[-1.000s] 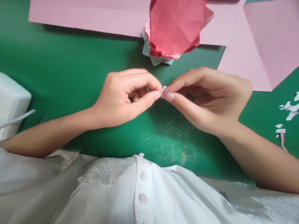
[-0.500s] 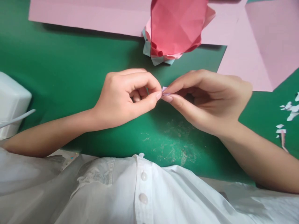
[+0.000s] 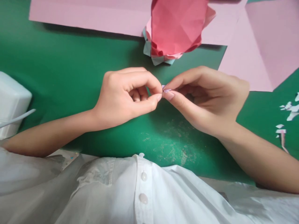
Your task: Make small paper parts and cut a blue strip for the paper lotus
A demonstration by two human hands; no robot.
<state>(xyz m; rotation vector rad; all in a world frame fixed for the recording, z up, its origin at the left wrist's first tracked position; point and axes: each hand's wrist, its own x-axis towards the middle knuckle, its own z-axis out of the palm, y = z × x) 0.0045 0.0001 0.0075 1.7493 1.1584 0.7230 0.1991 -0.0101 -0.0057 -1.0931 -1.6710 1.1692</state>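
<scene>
My left hand [image 3: 127, 98] and my right hand [image 3: 207, 98] meet fingertip to fingertip above the green table. Between their thumbs and forefingers is a tiny lilac piece of paper [image 3: 166, 90], mostly covered by the fingers. Each hand is closed in a pinch on it. A small lilac edge shows at the right hand's fingertips. Just beyond the hands stands a folded paper flower [image 3: 177, 26], red inside with pink and pale blue-green tips around its base.
A long pink paper sheet [image 3: 88, 15] lies along the back, and a creased pink sheet [image 3: 268, 40] is at the back right. White paper scraps [image 3: 291, 109] lie at the right edge. A white box-like object [image 3: 12, 102] with a pale cord [image 3: 18, 119] stands at left.
Both hands have shifted very slightly, with the right thumb and fingers a little higher and closer over the lilac paper, so less of it shows. Everything else stays put.
</scene>
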